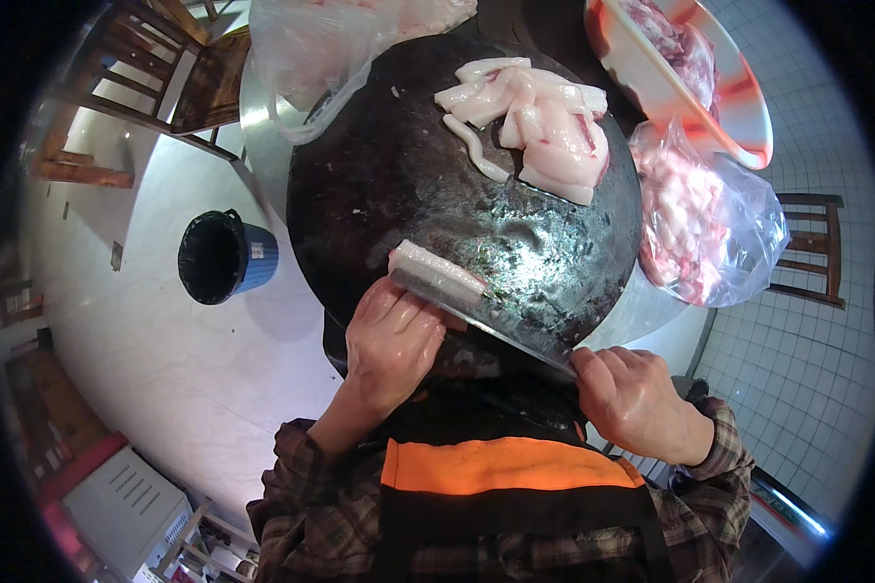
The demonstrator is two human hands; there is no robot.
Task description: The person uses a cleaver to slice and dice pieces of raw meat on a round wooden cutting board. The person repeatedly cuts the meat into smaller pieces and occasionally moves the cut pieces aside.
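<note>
My right hand (623, 390) grips the handle end of a cleaver (496, 328), whose long blade slants up and left across the near part of a round dark chopping block (364, 175). Just beyond the blade lies a strip of pale fatty meat (441, 271). My left hand (397, 339) rests on the near side of the blade with its fingers curled; what lies beneath those fingers is mostly hidden. Farther back on the block sits a heap of pale fat pieces (554, 131), with a thin curved fat strip (474, 149) beside it.
A plastic bag of meat (321, 65) stands at the back left, another clear bag of meat (685, 218) at the right. Behind that is an orange-and-white basin (744, 95) holding meat. A blue bucket (259, 255) stands on the floor at left. Wooden chairs (211, 95) are around.
</note>
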